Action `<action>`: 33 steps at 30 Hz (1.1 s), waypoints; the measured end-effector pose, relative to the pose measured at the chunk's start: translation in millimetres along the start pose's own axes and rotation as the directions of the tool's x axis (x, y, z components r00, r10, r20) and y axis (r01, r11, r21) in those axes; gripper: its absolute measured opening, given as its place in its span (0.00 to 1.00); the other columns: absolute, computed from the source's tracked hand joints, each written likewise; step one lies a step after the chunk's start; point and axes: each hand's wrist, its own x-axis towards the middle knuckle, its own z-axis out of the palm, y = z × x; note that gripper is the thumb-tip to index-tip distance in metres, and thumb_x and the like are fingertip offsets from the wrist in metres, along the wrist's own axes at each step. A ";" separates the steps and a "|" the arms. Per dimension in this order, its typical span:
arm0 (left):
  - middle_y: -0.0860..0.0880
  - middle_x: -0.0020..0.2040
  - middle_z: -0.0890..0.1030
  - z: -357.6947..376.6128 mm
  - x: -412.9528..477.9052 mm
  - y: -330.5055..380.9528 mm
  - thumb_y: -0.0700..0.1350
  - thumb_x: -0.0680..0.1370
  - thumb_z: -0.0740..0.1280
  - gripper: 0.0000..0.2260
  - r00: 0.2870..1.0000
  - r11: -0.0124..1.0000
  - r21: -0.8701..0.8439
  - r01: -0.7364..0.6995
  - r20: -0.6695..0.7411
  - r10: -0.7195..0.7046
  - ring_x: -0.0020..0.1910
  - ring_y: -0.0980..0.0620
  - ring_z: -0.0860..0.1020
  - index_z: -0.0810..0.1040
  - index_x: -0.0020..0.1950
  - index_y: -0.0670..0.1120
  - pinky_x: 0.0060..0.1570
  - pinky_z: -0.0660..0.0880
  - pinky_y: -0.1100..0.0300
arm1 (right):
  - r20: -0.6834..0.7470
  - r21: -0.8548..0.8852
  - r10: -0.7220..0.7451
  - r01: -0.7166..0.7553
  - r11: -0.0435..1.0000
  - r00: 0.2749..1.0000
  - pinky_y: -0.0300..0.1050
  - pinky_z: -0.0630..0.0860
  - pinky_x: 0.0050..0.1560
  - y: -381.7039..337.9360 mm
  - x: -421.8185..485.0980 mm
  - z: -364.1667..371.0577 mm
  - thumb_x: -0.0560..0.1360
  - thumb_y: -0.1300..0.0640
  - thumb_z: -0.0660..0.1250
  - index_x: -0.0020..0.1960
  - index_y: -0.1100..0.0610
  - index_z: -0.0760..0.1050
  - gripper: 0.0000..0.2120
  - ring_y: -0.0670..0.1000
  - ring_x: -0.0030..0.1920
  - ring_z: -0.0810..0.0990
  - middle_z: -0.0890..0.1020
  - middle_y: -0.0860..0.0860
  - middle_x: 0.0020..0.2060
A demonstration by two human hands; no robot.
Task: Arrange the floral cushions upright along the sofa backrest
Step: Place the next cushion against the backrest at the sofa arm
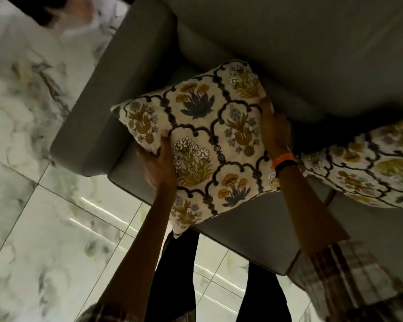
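Note:
A cream floral cushion (pixel 203 140) with yellow and blue flowers in dark scalloped frames hangs over the left end of the grey sofa seat (pixel 242 226). My left hand (pixel 157 163) grips its left edge and my right hand (pixel 276 133) grips its right edge, so both hold it in the air, tilted, face up toward me. The sofa backrest (pixel 289 54) rises just beyond it. A second floral cushion (pixel 368 168) of the same print lies on the seat at the right edge of view, partly cut off.
The sofa's left armrest (pixel 112 94) runs beside the held cushion. Glossy marble floor tiles (pixel 44 217) spread to the left and below. My dark trouser legs (pixel 179 275) stand against the sofa front. An orange and black band sits on my right wrist (pixel 284 160).

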 end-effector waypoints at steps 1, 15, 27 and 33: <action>0.57 0.66 0.72 0.6 -17.5 6.6 0.64 0.75 0.68 0.37 0.998 0.998 -0.025 -0.063 -0.011 0.063 0.67 0.50 0.73 0.58 0.78 0.52 0.70 0.71 0.52 | -0.044 0.113 0.012 -0.007 0.994 0.999 0.44 0.69 0.68 7.7 -11.5 -15.8 0.82 0.39 0.57 0.65 0.45 0.77 0.19 0.52 0.65 0.77 0.80 0.43 0.59; 0.56 0.68 0.75 156.2 -337.8 23.0 0.58 0.76 0.71 0.29 0.370 0.524 -0.319 -0.789 0.435 0.821 0.68 0.50 0.75 0.69 0.71 0.46 0.64 0.77 0.49 | -0.352 0.880 0.384 0.161 0.447 0.854 0.45 0.80 0.61 253.6 -92.6 -338.2 0.85 0.44 0.46 0.72 0.52 0.72 0.25 0.47 0.59 0.84 0.82 0.50 0.64; 0.43 0.68 0.75 475.4 -702.8 -58.1 0.69 0.69 0.68 0.44 -0.478 -0.284 -0.387 -0.877 0.760 0.441 0.61 0.38 0.73 0.61 0.79 0.48 0.56 0.69 0.44 | -0.194 0.980 0.574 0.181 0.081 0.796 0.63 0.70 0.73 526.0 -3.2 -620.2 0.78 0.33 0.58 0.76 0.52 0.70 0.33 0.60 0.73 0.73 0.76 0.54 0.73; 0.44 0.72 0.71 583.4 -808.7 -108.5 0.69 0.69 0.70 0.47 -0.593 -0.455 -0.451 -0.768 0.770 0.238 0.67 0.37 0.70 0.56 0.80 0.51 0.62 0.69 0.36 | -0.067 0.988 0.585 0.134 -0.073 0.808 0.66 0.64 0.77 618.6 50.0 -691.1 0.80 0.33 0.54 0.77 0.54 0.68 0.34 0.62 0.75 0.69 0.71 0.56 0.76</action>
